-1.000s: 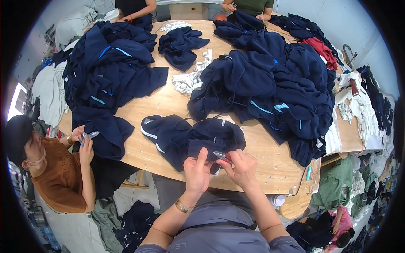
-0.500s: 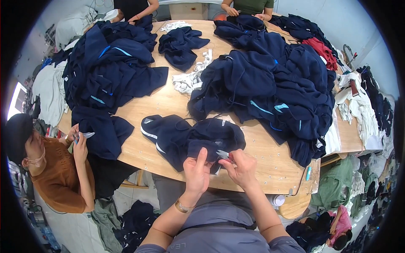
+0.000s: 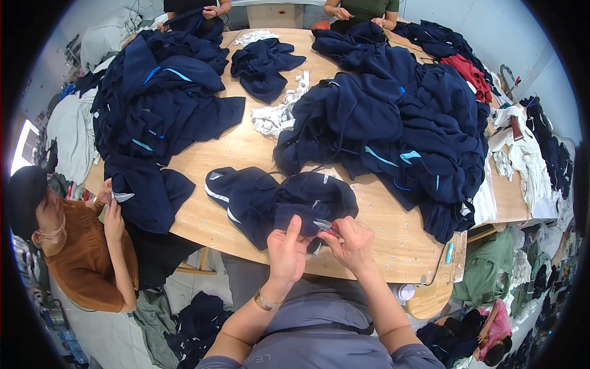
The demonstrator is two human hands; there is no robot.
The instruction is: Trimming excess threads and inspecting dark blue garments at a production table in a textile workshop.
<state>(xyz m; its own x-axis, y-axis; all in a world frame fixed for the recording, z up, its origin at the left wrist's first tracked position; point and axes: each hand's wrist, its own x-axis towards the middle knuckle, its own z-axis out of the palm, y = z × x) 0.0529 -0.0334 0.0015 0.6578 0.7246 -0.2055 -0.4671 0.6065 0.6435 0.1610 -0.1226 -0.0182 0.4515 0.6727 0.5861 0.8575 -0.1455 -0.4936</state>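
A navy garment (image 3: 249,194) with white side stripes and a drawstring lies at the table's near edge in front of me. My left hand (image 3: 287,252) grips a folded edge of it, thumb on top and fingers underneath. Thread snips (image 3: 323,226) with red handles are held in my right hand (image 3: 351,244). Their metal blades point left over the cloth, close to my left thumb, and look nearly together. A small pale piece, perhaps thread, shows on the cloth beyond the blades.
Navy garments are heaped at left (image 3: 166,104) and right (image 3: 381,123). White scraps (image 3: 270,120) lie between them. A teal marker-like item (image 3: 449,253) lies at the right edge. A co-worker in brown (image 3: 92,258) handles navy cloth at left; two more people work across the table.
The snips' blades have come closer together, while my hands stay almost in place. The co-worker at left lowers their hands slightly; the person at far left has raised some navy cloth.
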